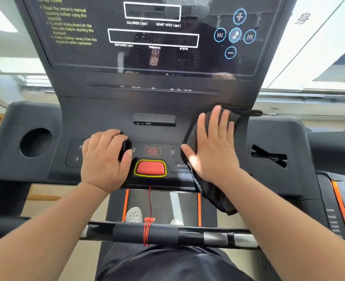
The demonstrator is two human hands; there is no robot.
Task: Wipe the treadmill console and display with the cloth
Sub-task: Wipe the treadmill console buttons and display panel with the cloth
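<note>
Closest in, a black padded handlebar (167, 234) runs left to right with a thin red cord (150, 199) clipped round it, and the ribbed treadmill belt (163, 203) shows between orange strips just beyond.

Past that, the right hand (212, 147) lies flat with fingers straight and spread, pressing the cloth (212, 195) onto the right side of the console (98, 118). The cloth is dark, soft and nubby, with a stitched hem. Its long axis runs near to far: the near end droops off the console's near edge, and the far end, with a small hanging loop, points toward the display (167, 59).

The left hand (104, 157) sits on the left of the button panel with its fingers curled (whether it actually grips anything I cannot tell). Between the hands is a rounded red stop button (150, 167) ringed in yellow.

The console is matte black plastic with a round cup holder (35, 142) at far left. Farthest off, the display is a glossy, tilted black panel, mirror-like, printed with white boxes and blue circular icons.
</note>
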